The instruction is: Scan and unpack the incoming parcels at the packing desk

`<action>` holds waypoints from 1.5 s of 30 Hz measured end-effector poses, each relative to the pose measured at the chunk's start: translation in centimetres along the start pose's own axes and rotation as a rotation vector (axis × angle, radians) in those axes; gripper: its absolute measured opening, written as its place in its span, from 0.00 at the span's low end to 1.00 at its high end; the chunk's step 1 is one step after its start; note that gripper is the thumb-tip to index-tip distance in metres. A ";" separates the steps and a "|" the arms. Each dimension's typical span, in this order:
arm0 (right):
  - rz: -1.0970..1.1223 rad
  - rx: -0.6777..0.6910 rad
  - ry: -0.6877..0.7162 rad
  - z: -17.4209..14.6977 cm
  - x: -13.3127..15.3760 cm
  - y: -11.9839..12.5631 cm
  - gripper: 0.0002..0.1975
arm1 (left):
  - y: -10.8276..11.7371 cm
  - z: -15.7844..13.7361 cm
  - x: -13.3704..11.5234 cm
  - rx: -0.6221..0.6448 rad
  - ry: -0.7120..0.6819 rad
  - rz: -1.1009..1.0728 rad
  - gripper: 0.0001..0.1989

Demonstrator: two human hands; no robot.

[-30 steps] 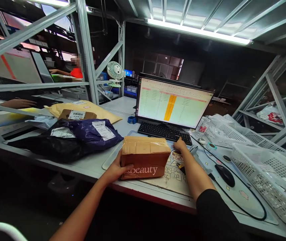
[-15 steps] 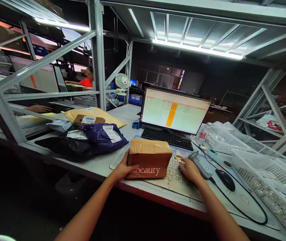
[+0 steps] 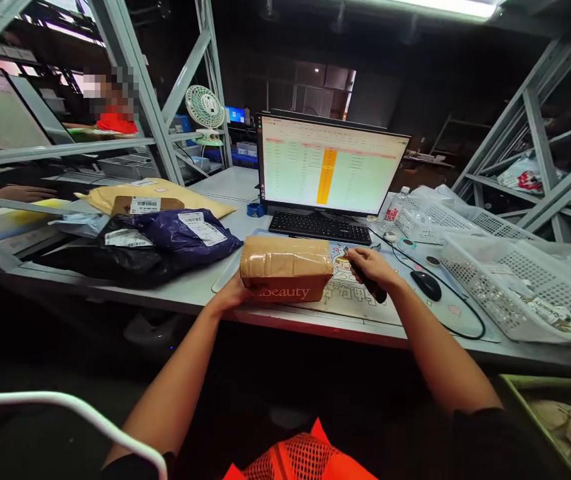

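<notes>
1. A worker's left hand (image 3: pixel 233 291) holds a brown carton (image 3: pixel 285 263) at its near left side; the thumb covers the start of the printed word ending in "beauty," and the other fingers are largely hidden.

2. The right hand (image 3: pixel 374 265) closes around a slim black tool (image 3: pixel 367 280) just beside the carton, its tip toward the monitor; whether a blade is out is too small to tell.

3. The carton rests near the front edge of the desk (image 3: pixel 228 179), on a printed mat (image 3: pixel 350 292), its top banded with shiny tape.

4. Close on the left, a purple parcel (image 3: pixel 185 239) crowds the work, piled with a black bag (image 3: pixel 128 260), a small brown box (image 3: pixel 149 205) and a yellow envelope (image 3: pixel 110 195).

5. Behind the carton, a keyboard (image 3: pixel 320 228) and a lit monitor (image 3: pixel 335 163) close off the back, with a blue roll (image 3: pixel 256 210) near the screen's left corner.

6. To the right, a mouse (image 3: pixel 426 285) lies between the right forearm and a white perforated basket (image 3: pixel 505 312).

7. Beyond the metal frame (image 3: pixel 133 87), a person in red (image 3: pixel 117 120) is partly visible.
</notes>
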State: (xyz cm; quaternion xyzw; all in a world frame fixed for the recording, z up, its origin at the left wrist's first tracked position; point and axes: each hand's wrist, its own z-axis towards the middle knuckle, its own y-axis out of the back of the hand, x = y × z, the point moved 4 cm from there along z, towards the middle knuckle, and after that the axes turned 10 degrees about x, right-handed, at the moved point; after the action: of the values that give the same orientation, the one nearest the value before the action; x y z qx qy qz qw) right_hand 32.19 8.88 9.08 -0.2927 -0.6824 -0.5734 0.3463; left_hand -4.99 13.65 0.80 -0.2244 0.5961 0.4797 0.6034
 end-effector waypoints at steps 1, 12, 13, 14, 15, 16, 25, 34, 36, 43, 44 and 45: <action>0.077 0.047 0.053 0.0 1.1 -0.3 0.17 | 0.0 0.0 0.1 0.000 0.008 0.010 0.48; 0.093 0.159 0.185 -1.7 4.8 -2.0 0.25 | 0.4 -0.4 0.9 -0.064 0.095 0.084 0.48; 0.065 0.156 0.188 -1.9 4.9 -1.9 0.25 | 0.4 -0.4 0.8 -0.068 0.098 0.089 0.48; 0.040 0.159 0.190 -2.2 5.1 -1.8 0.25 | 0.4 -0.4 0.8 -0.073 0.100 0.093 0.48; 0.022 0.167 0.190 -2.5 5.3 -1.7 0.26 | 0.5 -0.5 0.8 -0.080 0.101 0.096 0.48; 0.010 0.187 0.187 -2.9 5.4 -1.8 0.26 | 0.5 -0.5 0.8 -0.090 0.101 0.097 0.49; 0.155 0.229 0.157 -6.2 3.6 -4.3 0.32 | -0.5 0.0 0.4 -0.148 0.013 0.031 0.52; 0.181 -0.013 -0.033 -5.3 -0.2 -1.6 0.34 | 0.6 -3.7 -12.6 -0.496 -0.179 0.942 0.47; 0.034 -0.016 0.006 -5.7 1.6 -1.9 0.33 | -1.7 -4.1 -15.0 -0.422 -0.145 1.184 0.45; -0.514 -0.092 0.223 -5.7 9.0 -6.3 0.32 | -7.0 -4.9 -15.7 -0.346 -0.069 1.363 0.42; -0.574 -0.103 0.214 -5.6 9.5 -6.8 0.32 | -7.1 -5.1 -15.6 -0.352 -0.066 1.364 0.42; -0.624 -0.109 0.194 -5.5 9.8 -7.3 0.33 | -7.1 -5.2 -15.6 -0.356 -0.064 1.364 0.42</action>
State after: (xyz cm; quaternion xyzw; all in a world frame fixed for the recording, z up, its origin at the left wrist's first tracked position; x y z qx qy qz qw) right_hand 21.37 2.25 13.36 -0.0318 -0.6712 -0.7127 0.2013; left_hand 1.06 1.27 12.22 0.1183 0.4980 0.8477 0.1394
